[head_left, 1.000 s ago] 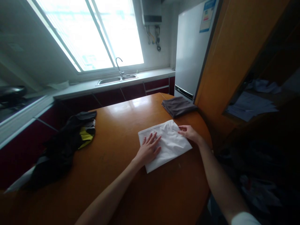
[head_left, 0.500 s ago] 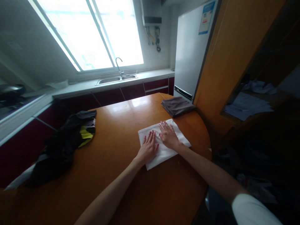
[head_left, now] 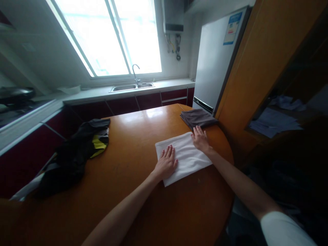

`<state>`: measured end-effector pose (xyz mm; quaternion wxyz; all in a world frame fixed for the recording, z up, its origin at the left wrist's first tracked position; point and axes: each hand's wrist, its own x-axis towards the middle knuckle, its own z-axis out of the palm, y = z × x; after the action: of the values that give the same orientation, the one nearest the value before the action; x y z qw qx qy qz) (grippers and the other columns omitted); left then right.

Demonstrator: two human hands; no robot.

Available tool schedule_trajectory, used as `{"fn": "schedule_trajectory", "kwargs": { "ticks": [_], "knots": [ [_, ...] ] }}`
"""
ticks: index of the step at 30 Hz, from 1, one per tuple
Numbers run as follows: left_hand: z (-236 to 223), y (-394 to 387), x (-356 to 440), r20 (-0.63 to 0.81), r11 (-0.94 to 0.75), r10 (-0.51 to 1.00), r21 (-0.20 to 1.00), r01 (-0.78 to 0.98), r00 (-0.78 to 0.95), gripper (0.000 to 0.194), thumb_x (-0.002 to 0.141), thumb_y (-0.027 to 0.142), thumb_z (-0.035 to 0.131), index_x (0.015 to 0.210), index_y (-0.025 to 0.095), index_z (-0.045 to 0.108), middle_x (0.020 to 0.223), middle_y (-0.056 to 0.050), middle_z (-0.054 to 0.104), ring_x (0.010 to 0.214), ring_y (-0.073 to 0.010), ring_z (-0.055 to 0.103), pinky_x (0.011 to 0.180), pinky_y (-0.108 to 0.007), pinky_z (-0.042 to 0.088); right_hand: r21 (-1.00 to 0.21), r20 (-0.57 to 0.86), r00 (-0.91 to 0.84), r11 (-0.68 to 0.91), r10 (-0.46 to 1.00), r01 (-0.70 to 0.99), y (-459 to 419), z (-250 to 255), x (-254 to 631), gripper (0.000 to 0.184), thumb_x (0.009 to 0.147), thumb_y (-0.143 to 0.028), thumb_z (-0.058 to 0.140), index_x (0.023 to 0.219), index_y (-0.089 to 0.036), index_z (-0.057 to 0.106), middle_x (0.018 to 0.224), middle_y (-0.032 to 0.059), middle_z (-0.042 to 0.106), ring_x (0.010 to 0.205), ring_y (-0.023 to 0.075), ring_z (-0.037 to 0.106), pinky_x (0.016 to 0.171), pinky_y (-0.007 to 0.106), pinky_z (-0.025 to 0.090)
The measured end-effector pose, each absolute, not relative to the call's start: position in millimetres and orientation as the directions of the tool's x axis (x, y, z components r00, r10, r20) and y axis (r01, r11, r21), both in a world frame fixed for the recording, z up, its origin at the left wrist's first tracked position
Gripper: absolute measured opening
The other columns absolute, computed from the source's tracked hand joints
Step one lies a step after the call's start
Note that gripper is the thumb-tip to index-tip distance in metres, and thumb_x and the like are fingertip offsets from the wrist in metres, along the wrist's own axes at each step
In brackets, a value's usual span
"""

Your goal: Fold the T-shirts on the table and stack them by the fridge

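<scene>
A folded white cloth (head_left: 188, 159), perhaps a garment, lies flat on the brown wooden table (head_left: 130, 143), with faint wrinkles across it. My left hand (head_left: 166, 162) rests palm down on its left part, fingers stretched out. My right hand (head_left: 200, 139) lies over the cloth's far right edge with the fingers extended, holding nothing. Just beyond the right fingertips sits a folded dark grey garment (head_left: 198, 118). The underside of each palm is hidden.
A heap of dark clothing (head_left: 74, 153) with a yellow patch (head_left: 99, 145) lies along the table's left edge. Behind the table run a counter with a steel sink (head_left: 124, 88) and a silver fridge (head_left: 214, 61). A wooden cabinet (head_left: 246, 75) stands right.
My right hand has slid from the middle of the white cloth to its right edge. My left hand stays on the left part. The view has shifted slightly.
</scene>
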<state>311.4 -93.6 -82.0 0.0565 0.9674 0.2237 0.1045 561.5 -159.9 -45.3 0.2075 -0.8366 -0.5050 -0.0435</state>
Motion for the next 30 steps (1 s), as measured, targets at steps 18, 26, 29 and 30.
{"fn": "schedule_trajectory", "kwargs": {
  "ticks": [18, 26, 29, 30],
  "knots": [
    [-60.9, -114.4, 304.1, 0.175, -0.914, 0.389, 0.197, 0.355, 0.904, 0.064, 0.101, 0.043, 0.038, 0.157, 0.013, 0.031, 0.165, -0.014, 0.024, 0.155, -0.0280, 0.013, 0.125, -0.049, 0.016, -0.211, 0.265, 0.245, -0.192, 0.933, 0.958, -178.4, -54.5, 513.2, 0.061, 0.105, -0.038, 0.025, 0.157, -0.008, 0.032, 0.166, 0.0137, 0.022, 0.155, 0.0255, 0.015, 0.124, 0.050, 0.011],
    [-64.0, -122.8, 292.6, 0.114, -0.938, 0.304, 0.209, 0.276, 0.946, 0.098, 0.091, 0.076, 0.042, 0.160, 0.010, 0.024, 0.166, -0.020, 0.014, 0.155, -0.0332, 0.006, 0.125, -0.051, 0.008, -0.216, 0.081, 0.187, -0.166, 0.979, 0.962, -214.0, -72.5, 550.4, 0.063, 0.104, -0.050, 0.030, 0.160, -0.021, 0.027, 0.167, 0.0057, 0.020, 0.155, 0.0251, 0.014, 0.124, 0.057, 0.012],
    [-59.2, -114.8, 297.2, 0.104, -0.934, 0.306, 0.228, 0.276, 0.946, 0.096, 0.091, 0.076, 0.042, 0.160, 0.011, 0.024, 0.166, -0.018, 0.017, 0.155, -0.0320, 0.009, 0.125, -0.051, 0.011, -0.248, 0.083, 0.202, -0.176, 0.976, 0.953, -212.1, -73.3, 557.2, 0.063, 0.104, -0.051, 0.030, 0.160, -0.023, 0.026, 0.168, 0.0043, 0.018, 0.155, 0.0246, 0.012, 0.123, 0.056, 0.015],
    [-57.3, -109.3, 299.9, 0.112, -0.926, 0.330, 0.234, 0.298, 0.937, 0.091, 0.093, 0.073, 0.041, 0.160, 0.013, 0.025, 0.166, -0.017, 0.019, 0.155, -0.0307, 0.011, 0.125, -0.051, 0.013, -0.258, 0.087, 0.206, -0.177, 0.975, 0.950, -212.0, -73.7, 557.2, 0.063, 0.104, -0.050, 0.031, 0.160, -0.023, 0.026, 0.168, 0.0041, 0.018, 0.155, 0.0247, 0.013, 0.123, 0.056, 0.016]
  ]
}}
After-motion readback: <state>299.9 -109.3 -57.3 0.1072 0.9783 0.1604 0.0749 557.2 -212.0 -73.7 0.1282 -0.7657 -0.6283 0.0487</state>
